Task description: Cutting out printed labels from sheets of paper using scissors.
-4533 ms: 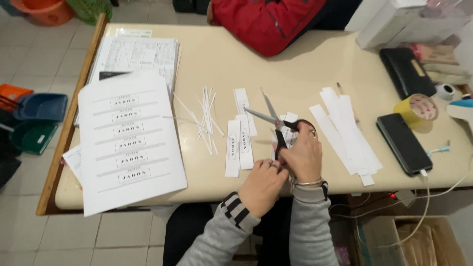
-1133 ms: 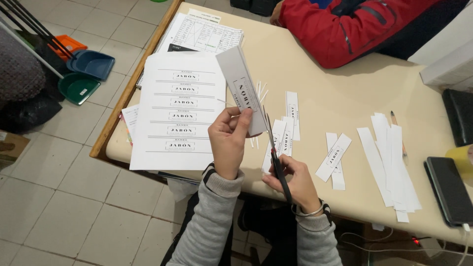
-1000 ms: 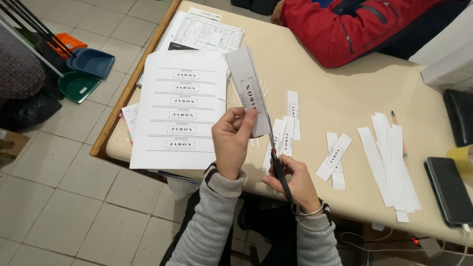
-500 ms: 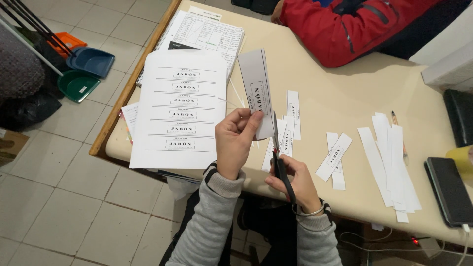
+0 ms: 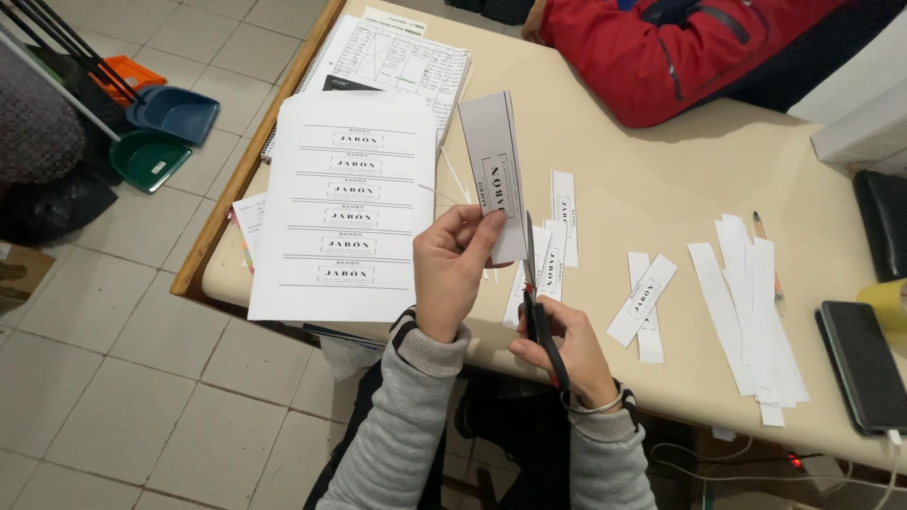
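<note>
My left hand [image 5: 453, 269] pinches the lower end of a long white printed paper strip [image 5: 494, 165], held upright above the beige table [image 5: 652, 179]. Just below it my right hand [image 5: 567, 354] grips black-handled scissors [image 5: 539, 307], whose blades point up along the strip's right edge. Several cut paper labels [image 5: 562, 222] lie on the table right behind the hands. A stack of printed label sheets [image 5: 348, 203] lies to the left of my left hand.
A person in a red sleeve [image 5: 661, 57] leans on the table's far side. More cut strips [image 5: 756, 302] and loose labels [image 5: 644, 300] lie at right beside a black phone [image 5: 864, 364]. Printed forms [image 5: 397, 57] lie at the back; dustpans [image 5: 161, 132] stand on the tiled floor.
Since 4.5 s ago I lifted a strip off the table into my left hand. In the last second the scissors have moved up along the strip's right edge, and the strip shifted slightly right.
</note>
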